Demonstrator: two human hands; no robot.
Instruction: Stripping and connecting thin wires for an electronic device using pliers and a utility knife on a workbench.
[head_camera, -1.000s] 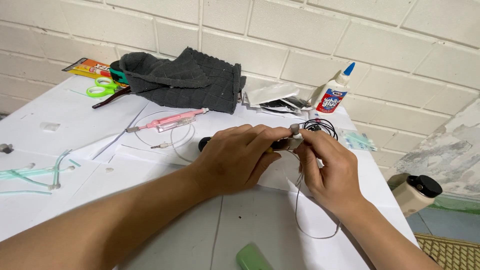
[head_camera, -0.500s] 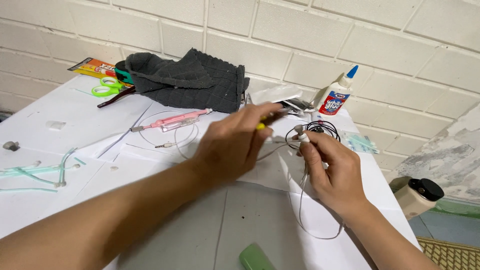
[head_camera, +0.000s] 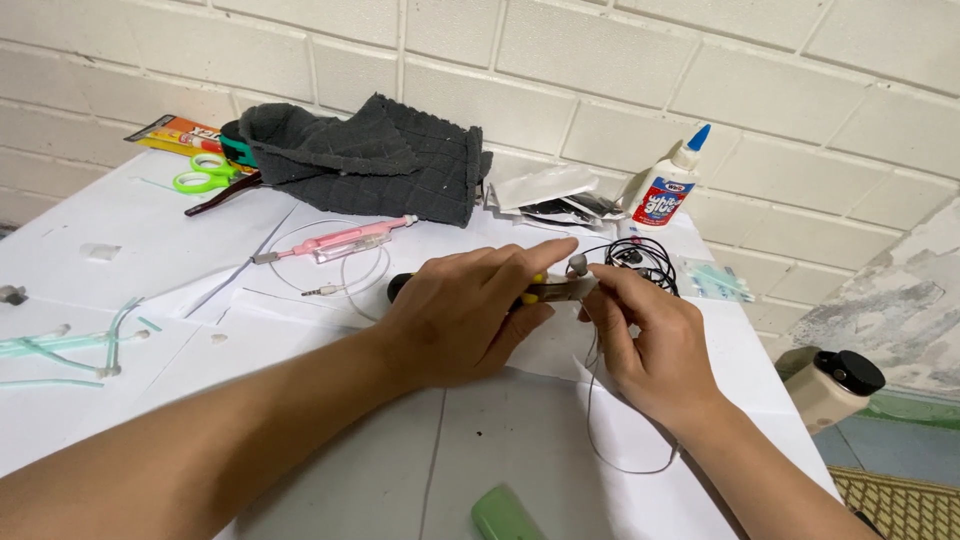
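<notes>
Left hand (head_camera: 470, 315) fingers wrapped around pliers (head_camera: 545, 290), yellow-black handles, low over white surface (head_camera: 150, 270). Right hand (head_camera: 650, 345) fingers pinching thin black earphone wire (head_camera: 600, 400) at plier tips. Wire coil (head_camera: 640, 255) just behind; glue bottle (head_camera: 668, 190) near the wall.

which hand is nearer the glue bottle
Right. The right hand lies just below and left of the glue bottle, beside the tangled black wire. The left hand sits farther left, gripping a tool with a black and yellow handle.
</notes>
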